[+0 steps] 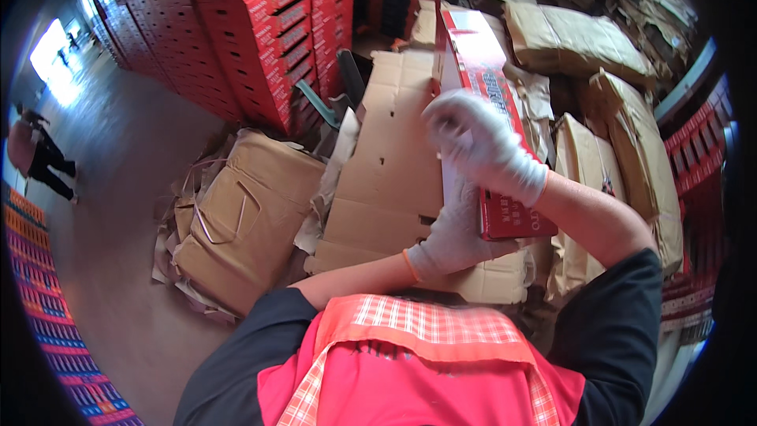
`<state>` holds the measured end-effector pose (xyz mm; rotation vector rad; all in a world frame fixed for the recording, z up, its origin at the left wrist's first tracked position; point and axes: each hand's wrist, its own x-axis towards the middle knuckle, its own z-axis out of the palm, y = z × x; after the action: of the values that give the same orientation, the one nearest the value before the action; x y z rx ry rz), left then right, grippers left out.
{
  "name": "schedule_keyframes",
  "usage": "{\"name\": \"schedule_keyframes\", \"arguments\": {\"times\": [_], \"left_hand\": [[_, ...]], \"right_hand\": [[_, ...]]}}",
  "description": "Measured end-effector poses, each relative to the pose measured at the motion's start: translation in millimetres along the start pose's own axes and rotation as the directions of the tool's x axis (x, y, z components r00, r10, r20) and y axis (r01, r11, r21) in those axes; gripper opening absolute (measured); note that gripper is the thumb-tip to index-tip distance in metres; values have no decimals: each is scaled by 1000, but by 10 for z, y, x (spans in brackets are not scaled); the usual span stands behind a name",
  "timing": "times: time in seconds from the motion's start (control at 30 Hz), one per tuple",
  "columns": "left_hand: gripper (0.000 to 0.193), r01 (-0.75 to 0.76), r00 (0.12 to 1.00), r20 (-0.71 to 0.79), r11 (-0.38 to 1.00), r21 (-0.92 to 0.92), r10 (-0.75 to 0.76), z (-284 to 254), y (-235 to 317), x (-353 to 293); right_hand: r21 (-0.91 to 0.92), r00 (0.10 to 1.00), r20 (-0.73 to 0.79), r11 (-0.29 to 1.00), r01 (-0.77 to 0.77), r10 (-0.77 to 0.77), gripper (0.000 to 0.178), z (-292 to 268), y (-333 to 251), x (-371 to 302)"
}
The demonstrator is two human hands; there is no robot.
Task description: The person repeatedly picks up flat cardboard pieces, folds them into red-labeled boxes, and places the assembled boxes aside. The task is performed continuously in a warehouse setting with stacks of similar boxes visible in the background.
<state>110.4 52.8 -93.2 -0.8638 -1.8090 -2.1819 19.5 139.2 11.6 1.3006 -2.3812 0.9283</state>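
A long red-and-white printed carton (485, 75) stands on its narrow side in front of me, over a flat sheet of brown cardboard (382, 177). My left hand (457, 243), in a whitish knit glove, grips the carton's near lower end; part of its fingers is hidden behind the carton. My right hand (485, 146), gloved the same way, is over the carton's left upper edge. Its fingers are curled in and slightly blurred. Whatever they may hold does not show.
Tall stacks of red cartons (272, 24) rise at the far left. A strapped brown-paper bundle (236, 209) lies left of the cardboard; more wrapped bundles (583, 35) are piled at right. Coloured carton stacks (59, 323) line the left rim. Another person (39, 146) walks on the floor there.
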Motion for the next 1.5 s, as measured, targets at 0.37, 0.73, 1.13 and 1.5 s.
{"name": "schedule_keyframes", "arguments": {"times": [0.37,0.73,1.13,1.5], "left_hand": [[90,362,866,258,893,266,-428,-214,268,-410],[68,-541,840,540,-171,824,-56,-2255,-126,23],[40,-474,831,547,389,790,-98,-1693,-746,516],[85,270,-376,707,658,702,-600,-1678,67,-221]], "right_hand": [[-276,980,177,960,-42,93,29,149,853,52],[-806,732,344,584,-91,588,31,194,1378,-2178],[-297,883,-221,834,-465,414,32,112,659,-2130],[26,236,951,708,-705,201,74,-49,-256,-2275]]}}
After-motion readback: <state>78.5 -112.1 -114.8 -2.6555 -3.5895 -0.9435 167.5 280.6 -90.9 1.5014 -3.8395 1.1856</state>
